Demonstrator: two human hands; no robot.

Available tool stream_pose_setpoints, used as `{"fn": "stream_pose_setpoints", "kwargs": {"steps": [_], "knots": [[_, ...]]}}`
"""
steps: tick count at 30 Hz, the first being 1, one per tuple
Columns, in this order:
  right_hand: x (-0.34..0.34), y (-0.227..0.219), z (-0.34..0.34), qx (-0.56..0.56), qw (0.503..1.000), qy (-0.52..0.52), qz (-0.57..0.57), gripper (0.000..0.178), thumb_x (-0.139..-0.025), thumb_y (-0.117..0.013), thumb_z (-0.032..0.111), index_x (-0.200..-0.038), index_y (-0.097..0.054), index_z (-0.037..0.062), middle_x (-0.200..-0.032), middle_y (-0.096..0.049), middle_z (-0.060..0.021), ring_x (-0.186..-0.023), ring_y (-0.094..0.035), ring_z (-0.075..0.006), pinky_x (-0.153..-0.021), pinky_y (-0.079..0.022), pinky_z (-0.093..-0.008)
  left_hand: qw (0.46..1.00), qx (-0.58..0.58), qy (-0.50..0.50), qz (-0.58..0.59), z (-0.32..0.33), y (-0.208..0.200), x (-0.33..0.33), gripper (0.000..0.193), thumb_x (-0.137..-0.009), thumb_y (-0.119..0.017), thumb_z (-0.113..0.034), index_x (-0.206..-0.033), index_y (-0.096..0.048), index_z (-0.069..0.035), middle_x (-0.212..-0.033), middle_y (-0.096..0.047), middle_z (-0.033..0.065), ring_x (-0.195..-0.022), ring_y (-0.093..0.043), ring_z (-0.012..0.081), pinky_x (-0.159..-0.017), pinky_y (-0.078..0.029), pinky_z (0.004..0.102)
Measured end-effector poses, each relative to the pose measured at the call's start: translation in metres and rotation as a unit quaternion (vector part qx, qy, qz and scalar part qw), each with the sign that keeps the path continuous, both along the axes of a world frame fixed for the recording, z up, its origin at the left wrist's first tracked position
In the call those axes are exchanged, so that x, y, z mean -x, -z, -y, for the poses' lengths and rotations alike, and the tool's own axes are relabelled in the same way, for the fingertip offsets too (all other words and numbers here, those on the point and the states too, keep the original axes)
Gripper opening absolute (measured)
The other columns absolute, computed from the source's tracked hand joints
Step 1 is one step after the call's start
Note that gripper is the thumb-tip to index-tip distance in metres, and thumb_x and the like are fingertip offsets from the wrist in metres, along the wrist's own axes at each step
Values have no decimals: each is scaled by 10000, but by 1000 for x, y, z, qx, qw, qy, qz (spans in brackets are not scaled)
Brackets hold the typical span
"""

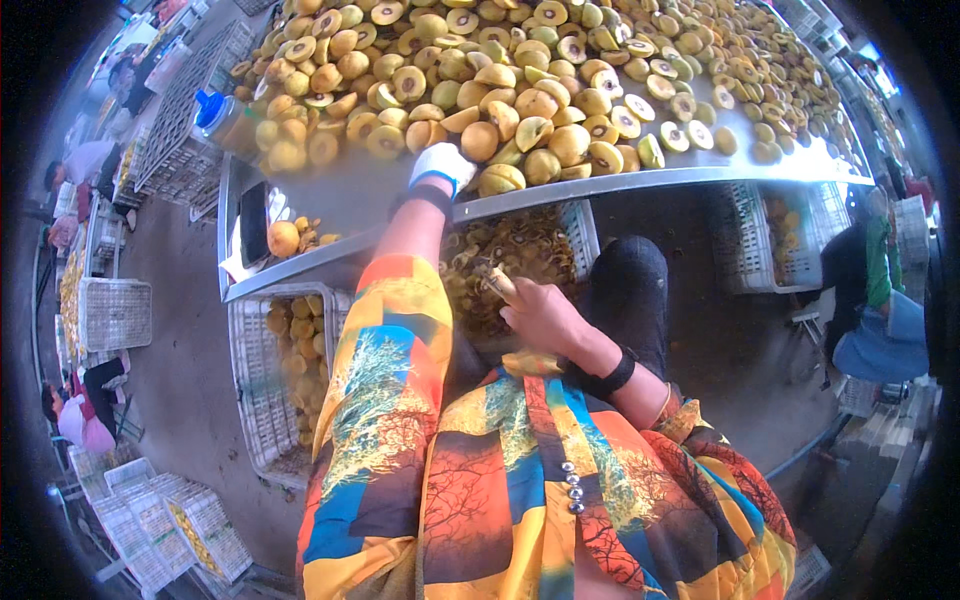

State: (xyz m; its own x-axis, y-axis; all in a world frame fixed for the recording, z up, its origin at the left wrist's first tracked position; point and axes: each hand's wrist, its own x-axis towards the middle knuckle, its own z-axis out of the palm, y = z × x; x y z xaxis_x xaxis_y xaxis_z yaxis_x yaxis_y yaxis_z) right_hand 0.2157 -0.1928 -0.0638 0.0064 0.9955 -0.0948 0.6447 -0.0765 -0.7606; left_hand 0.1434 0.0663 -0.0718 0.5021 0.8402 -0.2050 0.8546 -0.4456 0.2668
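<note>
My left hand (pixel 443 166), in a white glove, reaches over the metal table's near edge and touches the heap of halved yellow fruit (pixel 480 140). Its fingers are hidden behind the back of the glove, so I cannot see what they do. Many cut faces in the heap show a dark brown centre. My bare right hand (pixel 548 318) is closed round a short tool with a light wood-coloured handle (pixel 497 282); its working end is too blurred to make out. This hand is above a crate of peel and fruit scraps (pixel 520 240), below the table edge.
The table's metal rim (pixel 660 184) crosses ahead of me. On its left lie a dark phone (pixel 254 222), a whole fruit (pixel 284 238) and a blue-lidded bottle (pixel 222 120). White crates of fruit stand below, at left (pixel 262 400) and right (pixel 745 240). Other people work at both sides.
</note>
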Motion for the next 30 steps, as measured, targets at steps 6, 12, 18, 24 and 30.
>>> {"fn": "stream_pose_setpoints", "kwargs": {"steps": [6,12,18,24,30], "knots": [[-4,-20,-15,46,984,153,-80,309,-776,-620,248,-932,-515,3,-828,-601,-254,-815,-589,-411,-669,-478,-443,887,202,-175,377,23,-19,30,242,-707,-660,-48,-936,-602,6,-814,-625,87,-712,-601,151,-639,-503,262],[1,-10,-59,-120,929,180,-301,498,-769,-692,300,-1106,-500,-13,-825,-614,-101,-730,-595,-213,-677,-487,-318,581,392,-248,669,115,-54,67,152,-827,-551,-32,-973,-508,-41,-886,-614,106,-758,-628,221,-619,-554,365],[-3,-42,-72,-55,899,-83,-426,456,-772,-700,282,-1101,-534,13,-821,-596,-5,-649,-532,-64,-560,-449,-202,725,327,-207,571,155,-72,93,363,-915,-473,-392,-1026,-546,-54,-833,-610,59,-628,-582,139,-453,-456,237],[1,-52,-82,-150,981,-50,-114,362,-766,-670,272,-953,-539,-9,-702,-611,-175,-597,-606,-316,-518,-477,-378,709,384,-224,547,162,-75,80,570,-864,-385,-614,-1018,-583,-102,-803,-605,27,-629,-559,107,-427,-388,206],[7,-55,-46,-131,990,47,-9,298,-789,-630,234,-797,-455,-7,-585,-557,-235,-598,-584,-415,-521,-475,-466,546,410,-322,656,153,-61,78,524,-870,-395,-588,-984,-579,-111,-821,-604,20,-676,-571,140,-493,-414,238]]}}
